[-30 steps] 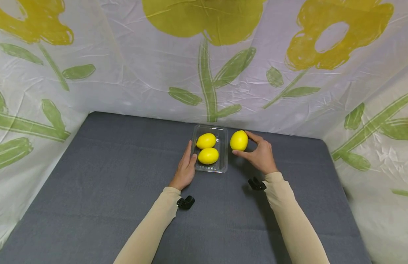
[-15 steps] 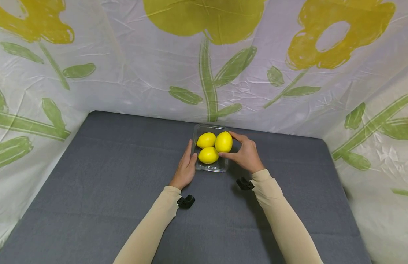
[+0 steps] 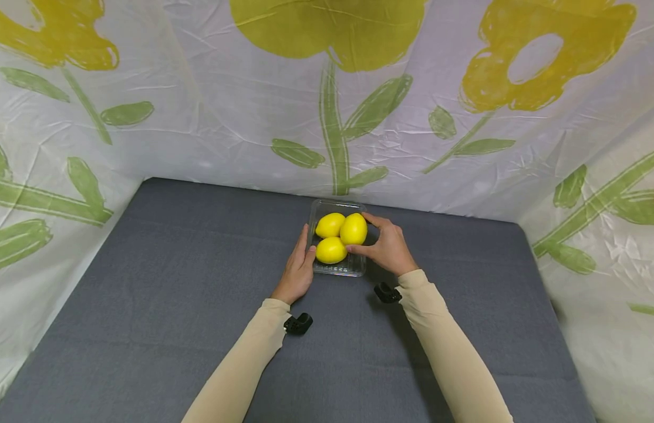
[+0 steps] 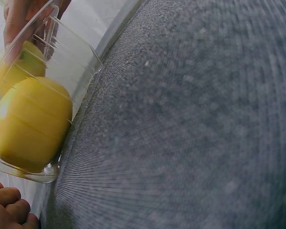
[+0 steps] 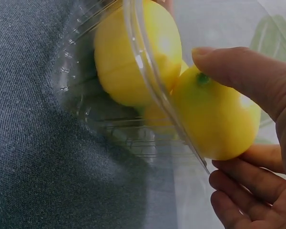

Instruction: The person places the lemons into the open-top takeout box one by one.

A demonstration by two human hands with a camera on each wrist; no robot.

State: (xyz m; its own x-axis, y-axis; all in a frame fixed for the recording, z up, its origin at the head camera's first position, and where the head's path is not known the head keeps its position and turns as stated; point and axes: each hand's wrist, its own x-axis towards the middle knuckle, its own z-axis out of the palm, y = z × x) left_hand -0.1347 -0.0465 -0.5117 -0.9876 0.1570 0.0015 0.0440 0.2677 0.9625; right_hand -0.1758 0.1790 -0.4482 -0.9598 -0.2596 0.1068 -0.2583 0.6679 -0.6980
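Observation:
A clear plastic container (image 3: 353, 267) sits near the back of the table, with two yellow lemons (image 3: 331, 251) lying inside it. My right hand (image 3: 387, 245) pinches a third lemon (image 3: 353, 229) between thumb and fingers, over the container's right part and right beside the other two. In the right wrist view the held lemon (image 5: 217, 117) shows a green stem end under the thumb, and overlaps the rim. My left hand (image 3: 297, 270) rests along the container's left side, its index finger straight and thumb at the rim. The left wrist view catches its knuckles (image 4: 9, 207) low at the edge.
A dark grey cloth covers the table (image 3: 200, 282). Right behind the container hangs a pale curtain (image 3: 221, 135) with painted yellow flowers, which also closes off both sides. A small black device (image 3: 297, 323) is strapped on each wrist.
My right hand has carried its lemon leftward from beside the container to over it, close against the two others. The front lemon has shifted slightly left. My left hand has stayed in place.

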